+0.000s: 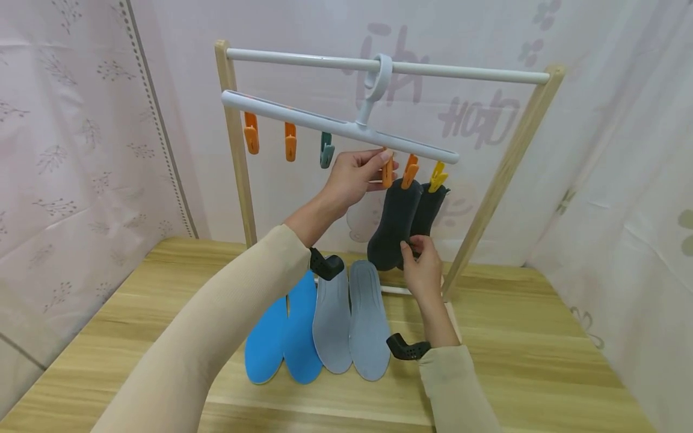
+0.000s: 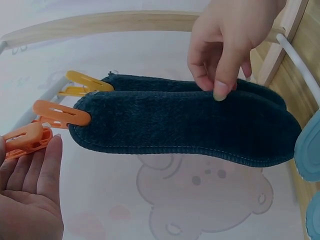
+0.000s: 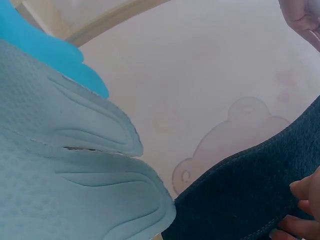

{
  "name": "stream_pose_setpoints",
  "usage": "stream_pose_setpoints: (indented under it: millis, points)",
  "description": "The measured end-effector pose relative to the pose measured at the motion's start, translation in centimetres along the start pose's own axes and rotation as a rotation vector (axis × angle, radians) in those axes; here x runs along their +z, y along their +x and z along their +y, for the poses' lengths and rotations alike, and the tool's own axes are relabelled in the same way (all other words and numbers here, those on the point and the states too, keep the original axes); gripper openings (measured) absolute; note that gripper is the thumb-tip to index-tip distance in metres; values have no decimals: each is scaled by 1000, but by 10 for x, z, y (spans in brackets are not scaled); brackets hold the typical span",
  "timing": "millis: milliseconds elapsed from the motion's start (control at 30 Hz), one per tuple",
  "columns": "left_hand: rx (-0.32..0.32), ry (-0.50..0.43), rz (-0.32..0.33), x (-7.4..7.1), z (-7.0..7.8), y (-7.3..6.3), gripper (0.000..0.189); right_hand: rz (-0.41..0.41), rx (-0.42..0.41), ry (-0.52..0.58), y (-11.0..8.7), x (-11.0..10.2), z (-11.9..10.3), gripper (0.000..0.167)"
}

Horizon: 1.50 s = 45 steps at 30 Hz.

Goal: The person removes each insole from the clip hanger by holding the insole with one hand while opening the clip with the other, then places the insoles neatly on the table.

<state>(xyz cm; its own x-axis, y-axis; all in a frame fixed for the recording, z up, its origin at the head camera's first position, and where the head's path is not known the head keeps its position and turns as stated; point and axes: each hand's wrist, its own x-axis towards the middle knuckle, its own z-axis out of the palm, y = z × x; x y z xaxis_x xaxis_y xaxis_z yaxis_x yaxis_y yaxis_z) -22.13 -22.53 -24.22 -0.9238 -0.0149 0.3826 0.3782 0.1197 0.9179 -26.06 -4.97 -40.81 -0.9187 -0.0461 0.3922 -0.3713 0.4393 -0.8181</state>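
In the head view my left hand point(image 1: 354, 175) pinches an orange clothespin point(image 1: 387, 169) under the white hanger point(image 1: 303, 118). To its right, another orange clothespin point(image 1: 410, 171) grips the top of a dark, fuzzy insole point(image 1: 397, 216). A yellow clothespin point(image 1: 437, 177) holds a second dark insole point(image 1: 429, 210) just behind. My right hand point(image 1: 423, 264) pinches the near dark insole's edge low down; in the left wrist view its thumb point(image 2: 221, 90) lies on the fuzzy face point(image 2: 165, 120).
Two grey insoles point(image 1: 369, 325) and two blue insoles point(image 1: 303, 337) lie side by side on the wooden table point(image 1: 541, 361). Orange clothespins point(image 1: 290, 142) and a green one point(image 1: 326, 150) hang along the hanger's left half. A wood-framed rack point(image 1: 503, 156) carries the hanger on its white bar point(image 1: 465, 71).
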Motion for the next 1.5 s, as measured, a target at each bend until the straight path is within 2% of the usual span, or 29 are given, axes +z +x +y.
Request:
stream_pose_setpoints:
  millis: [133,233,400,700,967,1133,1300,1500]
  points:
    - [-15,-2,-5,1,0,0,40,-7,-1,4,2,0,2,31]
    - [-18,-9,-9,1,-1,0,40,18,-4,19,3,-2,4,27]
    - [6,-27,-19,1,0,0,38,32,23,54,3,-7,3,28]
    - [12,-13,-49,1,2,-1,40,-119,96,91,2,-23,-8,46]
    - [0,-11,-105,0,2,-1,46,-180,95,167,-2,-30,-10,45]
    - [-13,-25,-118,3,5,-1,47,-219,84,274,-4,-36,-10,46]
    - [-13,-3,-74,6,7,-4,47,-269,78,340,-7,-37,-8,49]
    - [-17,36,17,12,5,-7,52,-265,118,368,-14,-37,-9,50]
